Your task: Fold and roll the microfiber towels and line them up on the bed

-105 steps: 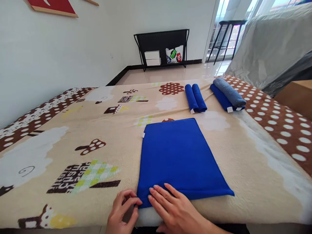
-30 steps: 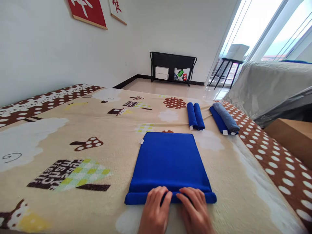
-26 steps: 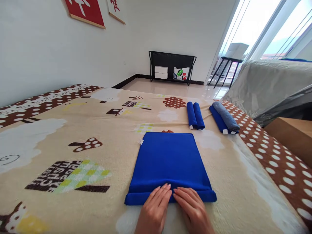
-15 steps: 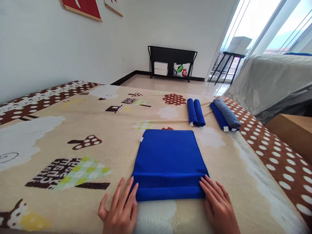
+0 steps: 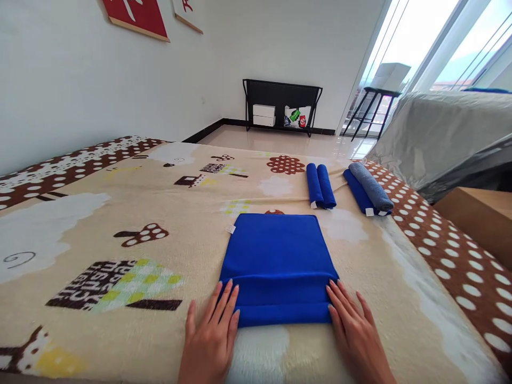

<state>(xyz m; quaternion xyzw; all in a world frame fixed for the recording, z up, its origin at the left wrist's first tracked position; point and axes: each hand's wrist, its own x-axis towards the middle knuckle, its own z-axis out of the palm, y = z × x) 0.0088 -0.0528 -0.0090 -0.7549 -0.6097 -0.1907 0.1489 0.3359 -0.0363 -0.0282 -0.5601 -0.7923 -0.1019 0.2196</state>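
Note:
A bright blue towel [image 5: 276, 250] lies flat on the patterned blanket [image 5: 120, 213], its near edge turned over into a thick fold. My left hand [image 5: 212, 336] rests flat with fingers stretched out against the fold's left end. My right hand [image 5: 354, 330] lies flat the same way against the right end. Neither hand holds anything. A small white tag [image 5: 231, 229] sticks out at the towel's far left corner.
Two rolled blue towels [image 5: 320, 185] lie side by side further back, with a grey roll on a blue one [image 5: 370, 189] to their right. A covered piece of furniture [image 5: 440, 138] and a wooden edge [image 5: 476, 218] stand at right. A black rack [image 5: 282, 104] stands by the far wall.
The towel's near edge was folded over with both hands at its middle. My hands then slid apart to the fold's two ends and now press in flat against them.

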